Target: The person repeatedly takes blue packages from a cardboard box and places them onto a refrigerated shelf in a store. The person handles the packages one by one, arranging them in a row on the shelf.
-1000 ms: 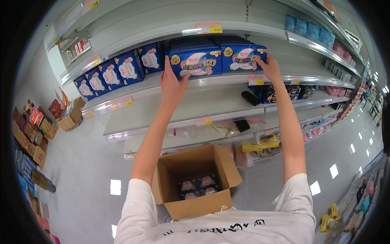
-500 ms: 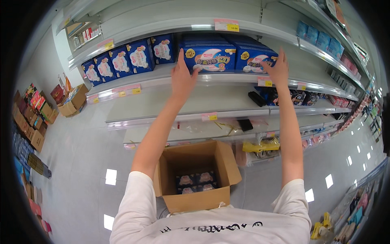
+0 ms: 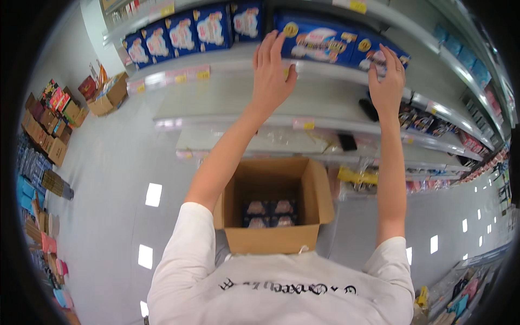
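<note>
On the upper shelf, two wide blue packs lie side by side: the left blue pack (image 3: 319, 44) and the right blue pack (image 3: 362, 50). My left hand (image 3: 272, 76) is open just in front of the left pack's near left corner, fingers pointing up and thumb spread. Over the front of the right pack is my right hand (image 3: 388, 84), open, its fingertips reaching the pack's face. Whether either hand touches its pack, I cannot tell. Neither hand holds anything. Below my arms an open cardboard box (image 3: 271, 239) stands on the floor with several small dark-blue packs (image 3: 269, 214) inside.
Several upright blue packs (image 3: 181, 34) line the upper shelf's left part. A lower shelf (image 3: 216, 103) runs under it, with a black item (image 3: 368, 108) on it. Stacked cartons (image 3: 49, 132) stand at the far left, and another open carton (image 3: 111, 95) is near the shelf end.
The view has tilted down and turned, so the shelves sit higher and further right. My left hand has drawn away from the left pack's side; both hands have opened flatter.
</note>
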`<action>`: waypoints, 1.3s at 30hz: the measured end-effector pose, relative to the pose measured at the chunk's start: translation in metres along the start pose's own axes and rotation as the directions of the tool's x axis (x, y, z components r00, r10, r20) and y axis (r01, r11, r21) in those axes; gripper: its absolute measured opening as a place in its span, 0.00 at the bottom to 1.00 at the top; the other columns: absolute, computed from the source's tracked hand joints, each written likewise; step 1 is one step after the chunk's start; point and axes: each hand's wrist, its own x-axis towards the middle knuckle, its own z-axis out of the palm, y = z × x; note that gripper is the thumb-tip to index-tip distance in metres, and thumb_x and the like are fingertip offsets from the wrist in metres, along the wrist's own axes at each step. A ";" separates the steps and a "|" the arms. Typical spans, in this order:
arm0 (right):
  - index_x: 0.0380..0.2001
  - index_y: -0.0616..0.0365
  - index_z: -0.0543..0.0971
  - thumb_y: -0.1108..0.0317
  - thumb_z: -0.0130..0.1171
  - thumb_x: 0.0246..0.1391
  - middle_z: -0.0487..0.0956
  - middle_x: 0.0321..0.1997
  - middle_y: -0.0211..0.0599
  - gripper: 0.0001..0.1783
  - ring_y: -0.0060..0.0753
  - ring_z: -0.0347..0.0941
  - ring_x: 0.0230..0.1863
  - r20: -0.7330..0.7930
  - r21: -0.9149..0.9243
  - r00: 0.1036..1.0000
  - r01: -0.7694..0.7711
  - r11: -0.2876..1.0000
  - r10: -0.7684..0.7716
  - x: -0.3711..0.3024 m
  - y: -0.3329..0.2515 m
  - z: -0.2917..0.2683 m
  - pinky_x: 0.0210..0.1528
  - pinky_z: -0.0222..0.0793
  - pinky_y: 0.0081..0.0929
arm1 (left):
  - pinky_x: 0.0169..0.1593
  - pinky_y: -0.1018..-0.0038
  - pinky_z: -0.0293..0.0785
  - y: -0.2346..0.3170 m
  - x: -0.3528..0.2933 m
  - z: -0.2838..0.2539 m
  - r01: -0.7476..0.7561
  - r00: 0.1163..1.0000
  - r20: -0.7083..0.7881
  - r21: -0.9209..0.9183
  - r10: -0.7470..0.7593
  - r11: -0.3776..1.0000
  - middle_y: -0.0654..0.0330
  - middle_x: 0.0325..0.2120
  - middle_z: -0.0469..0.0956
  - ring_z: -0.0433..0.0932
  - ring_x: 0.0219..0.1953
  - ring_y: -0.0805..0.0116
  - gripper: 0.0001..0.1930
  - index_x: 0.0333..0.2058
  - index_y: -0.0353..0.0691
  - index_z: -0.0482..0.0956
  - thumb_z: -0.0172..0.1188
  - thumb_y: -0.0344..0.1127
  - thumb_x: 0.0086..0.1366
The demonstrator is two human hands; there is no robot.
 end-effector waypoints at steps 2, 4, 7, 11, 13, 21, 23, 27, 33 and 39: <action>0.43 0.61 0.79 0.74 0.56 0.53 0.82 0.44 0.44 0.13 0.44 0.79 0.47 0.228 0.359 0.965 -0.210 0.909 0.132 -0.053 -0.039 -0.016 0.50 0.71 0.31 | 0.56 0.60 0.68 0.007 -0.034 -0.018 -0.007 0.997 0.076 -0.171 0.020 0.985 0.49 0.50 0.74 0.72 0.54 0.45 0.27 0.55 0.37 0.69 0.59 0.23 0.55; 0.41 0.62 0.79 0.75 0.53 0.54 0.83 0.38 0.44 0.12 0.43 0.81 0.42 0.589 0.449 0.802 -0.423 0.787 0.095 -0.118 -0.075 -0.037 0.46 0.73 0.29 | 0.45 0.62 0.73 0.025 -0.082 -0.031 0.154 0.936 0.349 -0.295 -0.044 0.943 0.53 0.39 0.79 0.77 0.44 0.48 0.13 0.41 0.41 0.77 0.57 0.23 0.55; 0.41 0.58 0.80 0.72 0.51 0.55 0.84 0.35 0.43 0.12 0.46 0.81 0.39 0.928 0.264 0.371 -0.700 0.664 0.023 -0.231 -0.104 -0.031 0.43 0.74 0.36 | 0.40 0.58 0.74 0.041 -0.162 -0.046 0.384 0.645 0.761 -0.240 -0.073 0.892 0.56 0.31 0.81 0.79 0.37 0.51 0.07 0.36 0.44 0.77 0.56 0.28 0.58; 0.43 0.53 0.82 0.69 0.49 0.54 0.82 0.39 0.49 0.16 0.53 0.78 0.42 1.000 0.002 -0.010 -0.468 0.884 -0.008 -0.338 -0.126 -0.032 0.46 0.75 0.46 | 0.44 0.56 0.76 0.032 -0.271 -0.039 0.376 0.098 0.995 -0.010 -0.029 0.927 0.52 0.35 0.82 0.80 0.41 0.49 0.11 0.41 0.43 0.80 0.56 0.34 0.59; 0.43 0.55 0.82 0.70 0.50 0.54 0.82 0.39 0.51 0.16 0.54 0.78 0.42 0.995 -0.021 -0.094 -0.467 0.884 -0.026 -0.354 -0.132 -0.041 0.46 0.75 0.47 | 0.46 0.56 0.77 0.032 -0.314 -0.034 0.265 -0.227 0.973 0.113 -0.052 0.958 0.50 0.38 0.82 0.80 0.44 0.48 0.14 0.43 0.43 0.81 0.56 0.37 0.59; 0.41 0.60 0.81 0.70 0.52 0.53 0.81 0.38 0.55 0.14 0.55 0.78 0.42 0.985 -0.019 -0.160 -0.497 0.868 -0.070 -0.357 -0.142 -0.051 0.47 0.74 0.47 | 0.48 0.57 0.77 0.022 -0.469 0.004 0.377 -0.551 0.831 0.329 -0.076 0.866 0.44 0.40 0.81 0.81 0.44 0.46 0.16 0.42 0.36 0.82 0.59 0.32 0.55; 0.40 0.61 0.81 0.70 0.52 0.53 0.81 0.37 0.55 0.13 0.56 0.78 0.41 0.987 -0.018 -0.146 -0.517 0.856 -0.068 -0.360 -0.141 -0.053 0.46 0.74 0.48 | 0.50 0.57 0.76 0.028 -0.489 -0.001 0.360 -0.354 0.926 0.269 -0.136 0.893 0.41 0.41 0.80 0.79 0.46 0.44 0.18 0.45 0.37 0.81 0.60 0.32 0.53; 0.36 0.62 0.80 0.70 0.52 0.54 0.81 0.34 0.55 0.11 0.56 0.79 0.39 0.981 -0.009 -0.170 -0.507 0.862 -0.090 -0.355 -0.140 -0.051 0.43 0.75 0.48 | 0.57 0.55 0.71 0.028 -0.553 0.012 0.388 -0.173 0.964 0.255 -0.202 0.885 0.39 0.50 0.75 0.74 0.52 0.40 0.29 0.54 0.40 0.74 0.63 0.33 0.50; 0.40 0.59 0.80 0.68 0.52 0.54 0.81 0.34 0.53 0.12 0.56 0.78 0.37 0.979 -0.032 -0.188 -0.519 0.854 -0.078 -0.358 -0.140 -0.049 0.42 0.75 0.49 | 0.59 0.52 0.68 0.052 -0.536 0.009 0.361 -0.117 0.955 0.296 -0.272 0.884 0.41 0.53 0.72 0.72 0.54 0.39 0.35 0.58 0.36 0.68 0.64 0.35 0.48; 0.39 0.59 0.77 0.66 0.52 0.54 0.81 0.32 0.54 0.12 0.56 0.79 0.36 0.984 0.032 -0.138 -0.494 0.869 -0.115 -0.355 -0.141 -0.052 0.38 0.76 0.49 | 0.58 0.53 0.69 0.048 -0.610 0.004 0.320 -0.088 0.964 0.267 -0.253 0.909 0.39 0.49 0.75 0.74 0.53 0.40 0.24 0.52 0.35 0.73 0.58 0.35 0.55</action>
